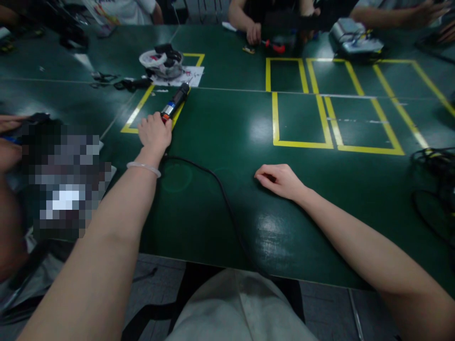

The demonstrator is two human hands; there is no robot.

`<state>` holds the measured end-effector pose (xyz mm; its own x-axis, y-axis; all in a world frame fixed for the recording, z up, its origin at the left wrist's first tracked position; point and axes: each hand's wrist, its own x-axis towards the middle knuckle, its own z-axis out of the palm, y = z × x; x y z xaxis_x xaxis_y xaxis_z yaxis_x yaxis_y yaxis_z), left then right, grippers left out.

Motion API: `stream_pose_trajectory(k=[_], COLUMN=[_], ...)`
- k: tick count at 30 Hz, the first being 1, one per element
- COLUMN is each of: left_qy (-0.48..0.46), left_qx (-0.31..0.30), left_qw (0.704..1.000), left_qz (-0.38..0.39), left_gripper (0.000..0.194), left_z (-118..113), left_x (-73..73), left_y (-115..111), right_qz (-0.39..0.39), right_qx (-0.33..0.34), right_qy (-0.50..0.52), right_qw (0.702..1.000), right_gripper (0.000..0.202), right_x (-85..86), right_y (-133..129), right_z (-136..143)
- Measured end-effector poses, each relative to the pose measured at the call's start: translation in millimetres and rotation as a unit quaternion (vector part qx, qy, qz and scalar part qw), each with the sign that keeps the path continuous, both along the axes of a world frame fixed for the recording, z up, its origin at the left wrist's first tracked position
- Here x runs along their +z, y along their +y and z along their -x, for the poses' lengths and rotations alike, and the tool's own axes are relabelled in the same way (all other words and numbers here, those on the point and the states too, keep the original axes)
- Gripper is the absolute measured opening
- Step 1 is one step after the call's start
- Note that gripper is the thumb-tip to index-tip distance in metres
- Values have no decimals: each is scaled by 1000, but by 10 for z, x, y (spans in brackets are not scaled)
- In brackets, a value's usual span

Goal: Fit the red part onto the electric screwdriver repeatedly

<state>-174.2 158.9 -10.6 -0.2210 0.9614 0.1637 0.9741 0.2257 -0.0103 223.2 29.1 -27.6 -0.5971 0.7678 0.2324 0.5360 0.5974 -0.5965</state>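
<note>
My left hand [155, 132] is wrapped round the rear end of an electric screwdriver [177, 101] with a black and silver body. Its tip points away from me, over a yellow-taped rectangle on the green table [220, 123]. From near this hand a black cable [223, 192] runs across the table and over the front edge toward my lap. My right hand [280, 180] rests on the table to the right of the cable. Its fingers are curled in toward the thumb, and I see nothing between them.
Beyond the screwdriver, a round whitish container [161, 64] with dark items stands on a white sheet [195, 76]. Yellow tape rectangles [302, 143] mark the right side. Coiled black cables [439, 170] lie at the right edge. Across the table, a person's hand [253, 34] is near a red-handled tool [277, 47].
</note>
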Motion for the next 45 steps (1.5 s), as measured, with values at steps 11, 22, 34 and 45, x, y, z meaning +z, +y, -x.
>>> stream_pose_trajectory(k=[11,22,34,45], left_qy=[-1,-21,-17,-49], left_qx=[2,-149,-353,-430], left_qw=[999,989,936,901], left_qz=[-43,1,2,35], left_gripper=[73,51,42,61], left_z=[-79,-904,-1824,-1840], left_x=[-92,53,31,63], left_y=[-128,-806,-1416,-1474], right_qz=[-5,-9,13,208], right_qx=[2,8,-34,-38], right_qy=[-3,-3,88,264], right_qw=[1000,1000,995,941], right_gripper=[21,31,31,22], right_x=[8,-10,14,48], right_y=[8,22,-51,-68], right_z=[10,2,58,102])
